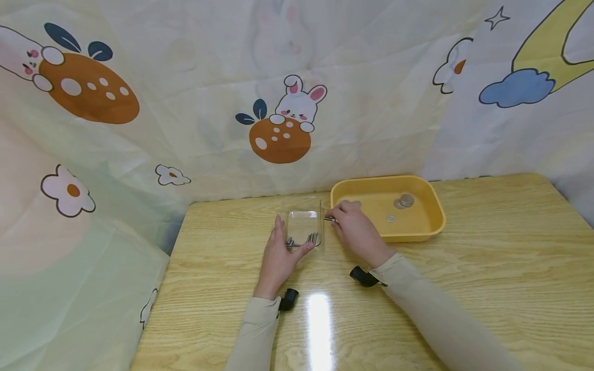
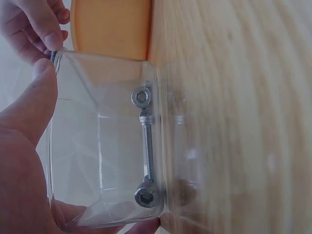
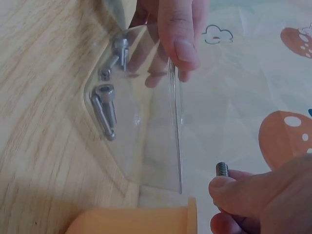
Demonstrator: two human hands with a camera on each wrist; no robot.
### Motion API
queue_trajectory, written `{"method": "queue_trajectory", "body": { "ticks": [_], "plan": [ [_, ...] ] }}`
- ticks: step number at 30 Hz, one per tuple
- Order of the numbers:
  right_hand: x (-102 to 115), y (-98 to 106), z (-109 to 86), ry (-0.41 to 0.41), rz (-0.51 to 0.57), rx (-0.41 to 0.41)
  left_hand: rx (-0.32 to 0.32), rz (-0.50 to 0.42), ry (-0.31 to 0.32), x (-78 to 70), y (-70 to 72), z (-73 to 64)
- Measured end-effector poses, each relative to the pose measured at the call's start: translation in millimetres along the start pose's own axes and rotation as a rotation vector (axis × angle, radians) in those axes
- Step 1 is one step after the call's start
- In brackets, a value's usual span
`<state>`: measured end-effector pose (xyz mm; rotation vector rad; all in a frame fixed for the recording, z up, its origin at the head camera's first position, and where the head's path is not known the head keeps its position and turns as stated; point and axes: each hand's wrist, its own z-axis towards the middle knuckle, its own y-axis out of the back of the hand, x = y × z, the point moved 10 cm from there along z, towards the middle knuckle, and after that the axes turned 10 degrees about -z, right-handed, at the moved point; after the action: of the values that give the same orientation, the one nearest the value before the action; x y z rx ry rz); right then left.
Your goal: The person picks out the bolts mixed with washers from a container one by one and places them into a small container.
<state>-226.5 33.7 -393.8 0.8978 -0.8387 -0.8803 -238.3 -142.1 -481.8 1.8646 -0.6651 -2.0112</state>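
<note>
A clear plastic box (image 1: 303, 220) stands on the table, left of the yellow bin. My left hand (image 1: 277, 260) grips it, fingers along its left side and thumb at the near rim. Several silver socket-head bolts lie inside; the left wrist view shows one bolt (image 2: 148, 151) lying flat between two hex-socket heads. Just right of the box, my right hand (image 1: 356, 231) pinches a bolt (image 1: 330, 219). Its threaded end (image 3: 222, 169) sticks out past the thumb in the right wrist view, while the fingers hide the rest.
The yellow bin (image 1: 408, 238) sits at the back of the table (image 1: 223, 288), under my right hand's far side. It holds several round silver discs (image 1: 406, 200) and a small ring (image 1: 391, 219). Behind the table hangs a printed cloth (image 1: 209, 103).
</note>
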Motion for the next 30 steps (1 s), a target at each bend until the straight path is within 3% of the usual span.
{"method": "queue_trajectory", "body": {
  "ticks": [14, 30],
  "plan": [
    [19, -8, 3.6, 0.061, 0.054, -0.003, 0.029, 0.010, -0.018, -3.9, 0.3, -0.8],
    [39, -28, 8.2, 0.144, 0.013, 0.018, 0.033, 0.042, -0.040, -1.9, -0.1, -0.8]
  ]
}}
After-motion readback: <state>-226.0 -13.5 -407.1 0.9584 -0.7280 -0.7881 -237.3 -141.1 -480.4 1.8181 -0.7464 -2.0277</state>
